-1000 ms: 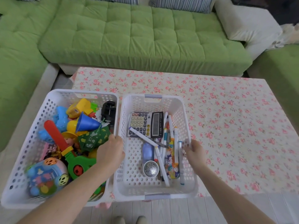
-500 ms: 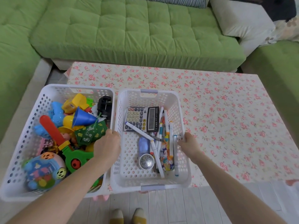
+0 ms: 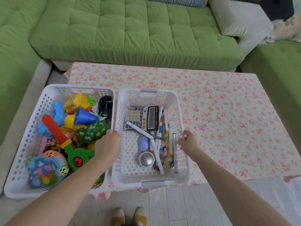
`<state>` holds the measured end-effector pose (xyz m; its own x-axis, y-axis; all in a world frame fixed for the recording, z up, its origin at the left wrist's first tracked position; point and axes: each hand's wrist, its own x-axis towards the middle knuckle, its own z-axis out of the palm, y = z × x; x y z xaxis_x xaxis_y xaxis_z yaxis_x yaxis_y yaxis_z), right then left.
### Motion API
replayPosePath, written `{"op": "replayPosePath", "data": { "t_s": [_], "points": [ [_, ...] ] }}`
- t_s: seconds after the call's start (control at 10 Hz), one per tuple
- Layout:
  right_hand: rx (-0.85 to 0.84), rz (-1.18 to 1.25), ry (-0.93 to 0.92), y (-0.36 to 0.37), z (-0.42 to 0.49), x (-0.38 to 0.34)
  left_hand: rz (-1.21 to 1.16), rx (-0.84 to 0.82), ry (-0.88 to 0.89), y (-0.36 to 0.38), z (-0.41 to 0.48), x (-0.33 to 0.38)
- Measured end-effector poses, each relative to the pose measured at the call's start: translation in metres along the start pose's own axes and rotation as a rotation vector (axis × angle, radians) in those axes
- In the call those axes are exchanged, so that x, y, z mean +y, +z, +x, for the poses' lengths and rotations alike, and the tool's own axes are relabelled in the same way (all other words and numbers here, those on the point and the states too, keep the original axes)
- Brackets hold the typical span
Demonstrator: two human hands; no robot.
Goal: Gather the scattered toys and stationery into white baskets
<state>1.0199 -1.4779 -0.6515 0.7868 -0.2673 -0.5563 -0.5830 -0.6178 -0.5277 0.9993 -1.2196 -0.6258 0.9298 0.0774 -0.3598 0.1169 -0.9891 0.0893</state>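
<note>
Gripped at both side rims of the stationery basket (image 3: 130, 98): left hand (image 3: 107, 147) and right hand (image 3: 189, 142), fingers curled over, likely for a level two-handed shift. Placed at the worktop's (image 3: 228, 119) near edge, just beside the toy basket (image 3: 78, 87). Rigid, perforated white plastic; holds a flat calculator (image 3: 141, 118) and slim pens (image 3: 170, 136).

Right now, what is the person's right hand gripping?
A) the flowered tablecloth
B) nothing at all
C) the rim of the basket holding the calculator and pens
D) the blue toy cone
C: the right hand has its fingers curled over the right rim of the stationery basket, where the calculator lies, while the left hand grips its opposite side.
</note>
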Motion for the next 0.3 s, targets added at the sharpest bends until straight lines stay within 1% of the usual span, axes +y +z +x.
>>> {"op": "replayPosePath", "data": {
  "t_s": [0.1,0.2,0.3],
  "points": [
    [-0.024,-0.083,0.014,-0.002,-0.008,0.002,0.022,0.009,0.030,-0.004,-0.002,-0.001],
    [-0.053,-0.117,0.048,-0.006,-0.021,0.002,-0.003,-0.025,0.041,-0.015,-0.009,0.002],
    [-0.093,-0.166,0.092,-0.008,-0.044,0.011,-0.049,0.077,0.138,-0.035,-0.011,0.012]
  ]
}}
